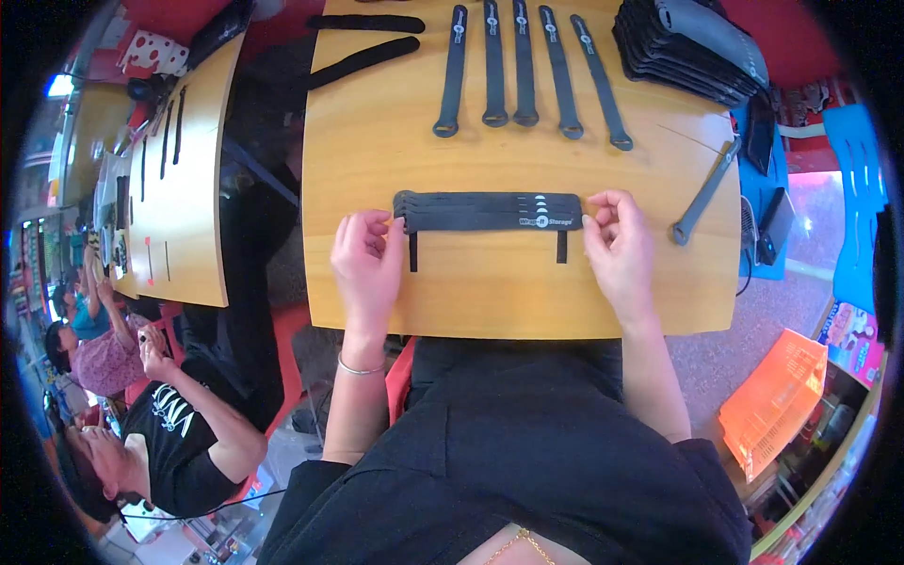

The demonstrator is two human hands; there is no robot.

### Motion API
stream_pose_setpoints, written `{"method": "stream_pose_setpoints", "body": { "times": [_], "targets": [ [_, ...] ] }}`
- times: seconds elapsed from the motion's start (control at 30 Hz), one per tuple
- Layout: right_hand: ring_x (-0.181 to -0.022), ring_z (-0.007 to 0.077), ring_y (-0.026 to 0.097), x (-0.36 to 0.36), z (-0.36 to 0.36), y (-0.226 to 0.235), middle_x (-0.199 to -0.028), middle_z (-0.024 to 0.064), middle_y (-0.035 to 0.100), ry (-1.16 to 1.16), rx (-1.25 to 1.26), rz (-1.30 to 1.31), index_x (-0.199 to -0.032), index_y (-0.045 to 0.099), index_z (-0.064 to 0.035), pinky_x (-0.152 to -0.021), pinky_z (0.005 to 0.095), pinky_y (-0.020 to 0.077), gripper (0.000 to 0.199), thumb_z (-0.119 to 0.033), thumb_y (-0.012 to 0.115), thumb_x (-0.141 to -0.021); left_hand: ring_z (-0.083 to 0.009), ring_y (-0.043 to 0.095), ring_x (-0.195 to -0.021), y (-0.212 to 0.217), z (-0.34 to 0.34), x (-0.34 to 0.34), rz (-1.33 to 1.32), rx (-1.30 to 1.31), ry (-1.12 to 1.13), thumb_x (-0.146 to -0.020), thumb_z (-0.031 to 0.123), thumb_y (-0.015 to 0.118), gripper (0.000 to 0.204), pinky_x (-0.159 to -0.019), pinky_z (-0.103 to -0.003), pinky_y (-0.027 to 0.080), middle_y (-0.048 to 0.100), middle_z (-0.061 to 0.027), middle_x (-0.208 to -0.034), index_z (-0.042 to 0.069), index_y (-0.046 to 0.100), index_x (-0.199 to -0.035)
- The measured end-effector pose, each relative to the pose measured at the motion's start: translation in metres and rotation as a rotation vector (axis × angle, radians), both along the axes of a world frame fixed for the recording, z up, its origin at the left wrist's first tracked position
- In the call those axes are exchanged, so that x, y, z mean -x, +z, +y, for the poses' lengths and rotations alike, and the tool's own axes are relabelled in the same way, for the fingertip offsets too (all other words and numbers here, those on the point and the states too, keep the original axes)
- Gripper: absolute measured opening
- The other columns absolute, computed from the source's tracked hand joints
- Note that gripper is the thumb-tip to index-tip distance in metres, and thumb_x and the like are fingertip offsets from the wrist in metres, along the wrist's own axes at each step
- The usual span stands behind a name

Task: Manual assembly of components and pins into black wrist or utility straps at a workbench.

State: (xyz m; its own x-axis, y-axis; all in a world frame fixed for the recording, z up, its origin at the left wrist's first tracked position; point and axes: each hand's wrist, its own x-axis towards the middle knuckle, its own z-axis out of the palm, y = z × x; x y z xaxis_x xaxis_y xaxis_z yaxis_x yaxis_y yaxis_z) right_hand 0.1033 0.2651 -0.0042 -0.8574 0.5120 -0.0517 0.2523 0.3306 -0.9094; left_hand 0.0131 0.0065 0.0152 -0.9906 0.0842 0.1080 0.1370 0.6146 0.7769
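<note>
A bundle of dark grey hook-and-loop straps (471, 212) lies flat across the wooden table in front of me, with white print near its right end. Its left end is pinched between the thumb and fingers of my left hand (367, 259). At the other end, my right hand (620, 250) grips the corner in the same way. Two narrow black strips, a left one (413, 252) and a right one (561, 248), stick out from under the bundle toward me. What lies beneath the bundle is hidden.
Several loose grey straps (523, 66) lie in a row at the table's far side, one more (706, 193) at the right. Two black strips (365, 61) lie far left. A pile of dark straps (692, 47) fills the far right corner. Co-workers sit at another table (188, 188) on the left.
</note>
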Motion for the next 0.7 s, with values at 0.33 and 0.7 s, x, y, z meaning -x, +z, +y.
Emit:
{"method": "stream_pose_setpoints", "body": {
  "times": [0.33,0.7],
  "targets": [
    [-0.071,0.0092,0.057,-0.028,0.044,0.022,-0.086,0.004,0.057,-0.054,-0.132,0.238,-0.094,0.057,-0.0016,-0.057,0.0233,0.0461,0.009,0.002,0.056,-0.086,-0.0329,0.023,-0.138,0.019,0.086,-0.053,0.275,0.46,-0.726,-0.083,0.044,0.058,0.071,-0.111,-0.047,0.018,0.029,-0.0191,-0.146,-0.002,0.039,-0.134],
    [-0.086,0.0297,0.06,-0.038,0.157,0.016,-0.096,0.0153,0.06,-0.122,-0.643,0.059,-0.1,0.057,-0.0009,-0.075,0.0369,0.0486,0.023,-0.012,0.065,-0.082,-0.0327,0.02,-0.139,0.006,0.102,-0.06,0.295,0.577,-0.788,-0.085,0.053,0.049,0.077,-0.112,-0.051,0.012,0.025,-0.0194,-0.148,-0.002,0.034,-0.137]
  ]
}}
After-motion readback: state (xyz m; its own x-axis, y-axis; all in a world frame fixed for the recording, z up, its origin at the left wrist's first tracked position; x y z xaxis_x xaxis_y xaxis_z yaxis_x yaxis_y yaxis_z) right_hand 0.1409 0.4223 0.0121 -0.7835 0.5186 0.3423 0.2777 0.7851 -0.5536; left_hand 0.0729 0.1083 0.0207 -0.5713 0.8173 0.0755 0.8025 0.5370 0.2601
